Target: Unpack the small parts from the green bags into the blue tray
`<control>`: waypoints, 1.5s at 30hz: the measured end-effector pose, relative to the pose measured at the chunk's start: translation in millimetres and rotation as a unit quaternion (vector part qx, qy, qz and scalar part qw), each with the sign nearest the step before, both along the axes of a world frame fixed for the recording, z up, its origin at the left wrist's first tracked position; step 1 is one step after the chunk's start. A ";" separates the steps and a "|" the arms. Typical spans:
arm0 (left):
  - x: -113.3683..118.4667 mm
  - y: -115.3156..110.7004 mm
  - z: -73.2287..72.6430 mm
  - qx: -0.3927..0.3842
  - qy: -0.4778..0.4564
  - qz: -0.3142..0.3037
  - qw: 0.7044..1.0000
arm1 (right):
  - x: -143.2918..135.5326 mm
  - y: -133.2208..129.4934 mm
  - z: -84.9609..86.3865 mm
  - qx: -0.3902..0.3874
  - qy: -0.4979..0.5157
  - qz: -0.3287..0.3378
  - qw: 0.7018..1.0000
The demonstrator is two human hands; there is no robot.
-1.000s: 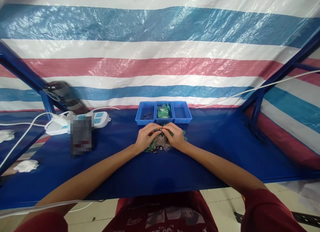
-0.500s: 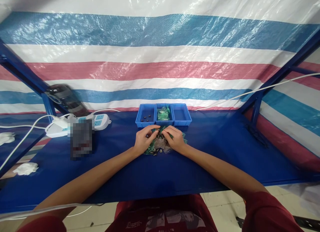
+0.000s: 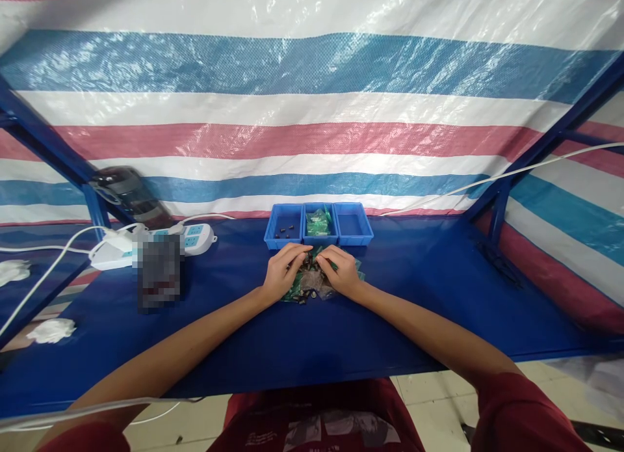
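My left hand (image 3: 283,272) and my right hand (image 3: 342,272) face each other over a pile of small metal screws and plastic packets (image 3: 312,281) on the blue table. The fingers of both hands are bent, thumbs and fingertips close together at the pile's far side. What each pinches, if anything, is too small and partly hidden. Just behind stand three joined blue bins. A few dark screws (image 3: 285,235) lie in the left bin (image 3: 270,235), green packets (image 3: 318,222) fill part of the middle bin (image 3: 320,241), and the right bin (image 3: 354,226) shows a bare floor.
To the left lie a white power strip (image 3: 199,239) with cables, a blurred-out dark object (image 3: 158,273) and a dark bottle (image 3: 131,193). White crumpled material (image 3: 51,330) is at the left edge. Blue frame posts (image 3: 541,133) and a striped sheet (image 3: 312,140) bound the table.
The view has shifted very slightly. My left hand's fingers have closed in a little over the pile; my right hand stays almost in place.
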State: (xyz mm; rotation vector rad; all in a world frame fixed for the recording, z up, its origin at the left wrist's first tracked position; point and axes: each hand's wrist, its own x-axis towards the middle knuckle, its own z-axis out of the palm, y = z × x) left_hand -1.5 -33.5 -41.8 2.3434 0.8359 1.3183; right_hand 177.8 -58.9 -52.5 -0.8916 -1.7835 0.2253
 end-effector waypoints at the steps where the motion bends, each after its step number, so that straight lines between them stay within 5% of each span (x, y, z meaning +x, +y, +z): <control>1: -0.1 0.2 -0.1 -0.005 0.006 -0.003 1.000 | 0.2 -0.3 0.1 -0.001 0.000 -0.001 1.000; 13: -2.4 3.9 -19.8 -0.083 -0.020 0.034 0.996 | 1.6 -0.1 -1.5 -0.016 -0.004 -0.004 1.000; 45: 1.8 1.4 -11.2 -0.060 -0.015 0.026 0.998 | -0.1 0.3 -4.5 -0.014 0.013 -0.007 1.000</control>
